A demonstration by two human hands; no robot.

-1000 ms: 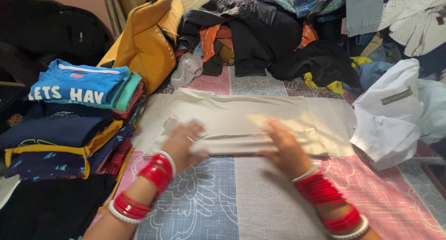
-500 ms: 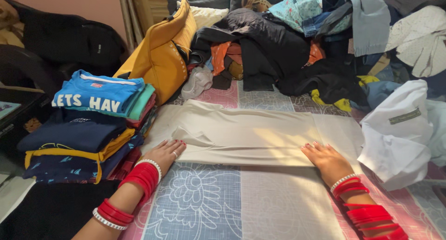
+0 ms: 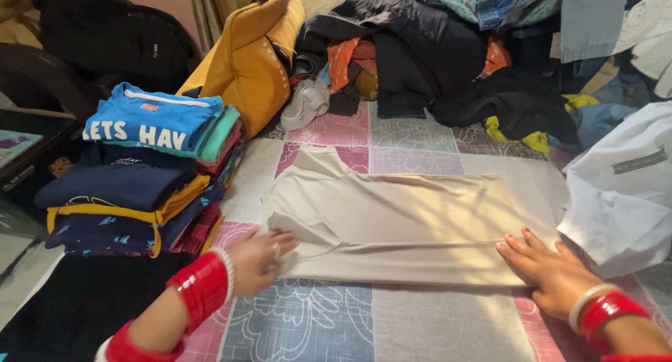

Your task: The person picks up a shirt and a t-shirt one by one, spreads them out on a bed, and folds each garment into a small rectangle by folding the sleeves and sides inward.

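From the head camera, looking down, the folded beige cotton garment [image 3: 399, 225] lies flat on my bed's patchwork cover of pink and grey-blue squares [image 3: 329, 327], its long axis running left to right across my front, parallel to the near edge of the bed. My left hand [image 3: 255, 258] rests on its near-left corner, fingers loosely spread and pressing the cloth down rather than pinching it; that grip is open and has hold of nothing. My right hand [image 3: 549, 267] lies flat at the near-right corner, fingertips on the hem, likewise open and holding nothing. So each hand sits at one end of the long axis, and the body of the garment stretches away from both toward the far side of the bed. Just to the left stands the stack of folded shirts with a bright blue one on top [image 3: 136, 173]. A white folded garment [image 3: 623, 194] lies just beside my right hand, and a heap of unsorted dark clothes [image 3: 448, 61] fills the far edge.
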